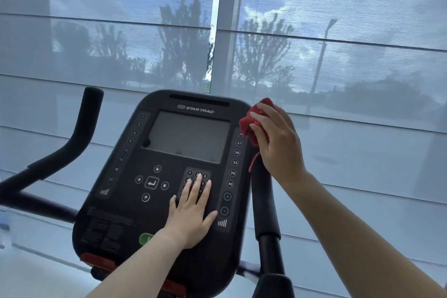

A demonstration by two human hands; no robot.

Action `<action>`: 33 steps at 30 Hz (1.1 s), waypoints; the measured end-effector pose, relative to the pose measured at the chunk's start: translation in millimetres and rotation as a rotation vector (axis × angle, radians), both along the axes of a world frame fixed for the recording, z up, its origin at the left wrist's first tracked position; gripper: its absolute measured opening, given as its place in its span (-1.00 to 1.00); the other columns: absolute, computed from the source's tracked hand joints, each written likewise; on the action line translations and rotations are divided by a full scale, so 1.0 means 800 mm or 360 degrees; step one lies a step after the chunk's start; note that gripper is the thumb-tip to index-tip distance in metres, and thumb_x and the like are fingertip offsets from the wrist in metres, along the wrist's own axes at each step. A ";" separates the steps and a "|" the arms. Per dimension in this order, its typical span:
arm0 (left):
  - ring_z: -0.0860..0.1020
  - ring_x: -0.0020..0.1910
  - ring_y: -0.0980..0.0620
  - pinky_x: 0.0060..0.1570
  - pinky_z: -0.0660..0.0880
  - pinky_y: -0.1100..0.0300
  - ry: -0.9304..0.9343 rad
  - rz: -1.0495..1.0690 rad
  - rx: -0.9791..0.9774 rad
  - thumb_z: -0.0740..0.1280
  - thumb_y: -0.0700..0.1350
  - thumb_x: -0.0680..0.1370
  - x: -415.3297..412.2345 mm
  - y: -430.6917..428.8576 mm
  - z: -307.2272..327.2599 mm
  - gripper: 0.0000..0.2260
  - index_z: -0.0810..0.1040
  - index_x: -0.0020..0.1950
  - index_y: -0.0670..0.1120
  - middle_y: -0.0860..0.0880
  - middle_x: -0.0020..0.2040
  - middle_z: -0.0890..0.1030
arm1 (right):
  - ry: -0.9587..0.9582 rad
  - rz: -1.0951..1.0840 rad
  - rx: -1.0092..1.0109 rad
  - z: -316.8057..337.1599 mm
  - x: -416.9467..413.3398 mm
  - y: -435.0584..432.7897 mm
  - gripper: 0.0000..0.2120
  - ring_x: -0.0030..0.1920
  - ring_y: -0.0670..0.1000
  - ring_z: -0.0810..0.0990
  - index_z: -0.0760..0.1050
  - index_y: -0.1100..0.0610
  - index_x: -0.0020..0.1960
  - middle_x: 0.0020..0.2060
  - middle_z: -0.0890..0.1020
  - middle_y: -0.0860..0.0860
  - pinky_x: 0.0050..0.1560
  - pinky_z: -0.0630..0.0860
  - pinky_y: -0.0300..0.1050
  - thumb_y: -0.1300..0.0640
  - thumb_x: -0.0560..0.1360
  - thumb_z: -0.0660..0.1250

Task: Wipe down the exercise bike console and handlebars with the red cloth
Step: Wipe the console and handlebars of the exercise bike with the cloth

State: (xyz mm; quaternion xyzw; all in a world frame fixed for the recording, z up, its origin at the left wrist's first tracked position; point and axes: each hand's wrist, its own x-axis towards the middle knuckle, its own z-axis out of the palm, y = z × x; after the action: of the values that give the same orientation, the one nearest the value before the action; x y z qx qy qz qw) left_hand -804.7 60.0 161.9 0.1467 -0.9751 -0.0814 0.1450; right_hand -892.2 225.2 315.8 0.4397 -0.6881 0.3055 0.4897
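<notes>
The black plastic exercise bike console [167, 176] is the landmark. The left hand [191, 215] lies flat and open on its number keypad, gripping nothing. The right hand [278, 143] has its grip closed around the bunched red cloth [249, 123], pressed at the console's upper right edge, above the black padded right handlebar [264, 203].

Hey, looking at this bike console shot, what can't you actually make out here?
Head view only:
- Keypad: most digits are hidden under the left hand.
- Green button: partly covered by the left wrist.
- Printed text at the console's lower left: too blurred to read.
- Red cloth: bunched in the right hand, which hides whether it touches the console edge or the right handlebar.
- Console bottom: cut off by the frame edge.
</notes>
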 end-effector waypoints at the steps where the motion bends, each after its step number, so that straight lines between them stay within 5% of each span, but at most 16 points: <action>1: -0.38 0.46 0.05 0.44 -0.17 -0.12 -0.0003 -0.0004 0.0001 -0.04 0.19 0.60 0.000 0.000 0.001 -0.39 -0.35 0.48 0.09 0.08 0.48 -0.41 | -0.0006 0.0034 -0.0030 -0.008 0.002 0.010 -0.71 0.26 0.07 0.45 0.56 0.18 0.16 0.20 0.56 0.04 0.32 0.29 -0.23 0.09 0.56 0.18; 6: -0.37 0.46 0.05 0.44 -0.17 -0.12 -0.0007 -0.0004 0.0004 -0.05 0.18 0.60 -0.002 -0.002 0.001 -0.41 -0.34 0.48 0.11 0.08 0.49 -0.40 | -0.0379 0.0241 -0.0071 -0.045 0.016 0.042 -0.64 0.31 -0.01 0.44 0.48 0.18 0.27 0.29 0.48 0.03 0.35 0.28 -0.29 0.02 0.56 0.18; 9: -0.37 0.47 0.03 0.44 -0.16 -0.12 0.0001 0.0009 -0.0004 -0.05 0.18 0.61 -0.001 -0.001 0.002 -0.42 -0.33 0.49 0.11 0.07 0.49 -0.39 | -0.0661 0.0233 0.0048 -0.067 0.029 0.040 -0.51 0.38 -0.09 0.29 0.27 0.15 0.43 0.43 0.29 0.01 0.31 0.14 -0.50 -0.03 0.56 0.13; 12: -0.35 0.48 0.02 0.45 -0.14 -0.13 0.0007 0.0015 -0.0001 -0.05 0.17 0.61 -0.001 0.000 0.002 -0.42 -0.31 0.50 0.10 0.06 0.50 -0.37 | -0.0772 0.0155 0.0092 -0.083 0.040 0.046 -0.52 0.36 -0.16 0.28 0.24 0.12 0.44 0.42 0.30 -0.03 0.23 0.11 -0.60 0.01 0.56 0.17; 16: -0.36 0.47 0.02 0.44 -0.16 -0.15 -0.0028 0.0017 0.0025 -0.04 0.19 0.60 -0.003 0.000 0.001 -0.41 -0.33 0.49 0.11 0.06 0.49 -0.39 | -0.1014 0.0194 0.0136 -0.108 0.056 0.074 -0.64 0.22 -0.22 0.44 0.40 0.06 0.35 0.22 0.52 -0.12 0.13 0.24 -0.60 0.09 0.56 0.21; 20: -0.37 0.47 0.03 0.44 -0.19 -0.16 -0.0083 0.0000 0.0074 -0.05 0.20 0.60 -0.005 -0.003 0.004 -0.41 -0.33 0.49 0.13 0.08 0.48 -0.41 | -0.1210 0.0333 0.0005 -0.091 0.062 0.081 -0.75 -0.12 -0.31 0.58 0.55 -0.17 0.02 -0.24 0.63 -0.31 -0.10 0.39 -0.53 0.16 0.57 0.21; 29: -0.36 0.47 0.02 0.43 -0.18 -0.17 -0.0067 0.0001 0.0083 -0.05 0.21 0.59 -0.007 -0.003 0.002 -0.41 -0.32 0.49 0.12 0.08 0.48 -0.41 | -0.1197 0.0342 0.0206 -0.110 0.109 0.097 -0.71 -0.11 -0.30 0.56 0.52 -0.24 0.01 -0.18 0.64 -0.28 -0.12 0.35 -0.53 0.15 0.58 0.17; 33: -0.35 0.48 0.02 0.43 -0.17 -0.17 -0.0071 0.0004 0.0080 -0.05 0.22 0.59 -0.008 -0.004 0.002 -0.41 -0.31 0.49 0.13 0.08 0.49 -0.40 | -0.1136 0.0387 0.0310 -0.117 0.112 0.095 -0.76 -0.04 -0.16 0.56 0.53 -0.13 0.08 0.08 0.58 -0.19 -0.02 0.45 -0.35 0.09 0.60 0.12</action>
State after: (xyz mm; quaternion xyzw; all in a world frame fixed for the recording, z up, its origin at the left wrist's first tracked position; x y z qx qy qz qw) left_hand -811.0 56.6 163.7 0.1532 -0.9756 -0.1024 0.1194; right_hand -802.7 301.2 222.3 0.4285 -0.7839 0.4284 0.1357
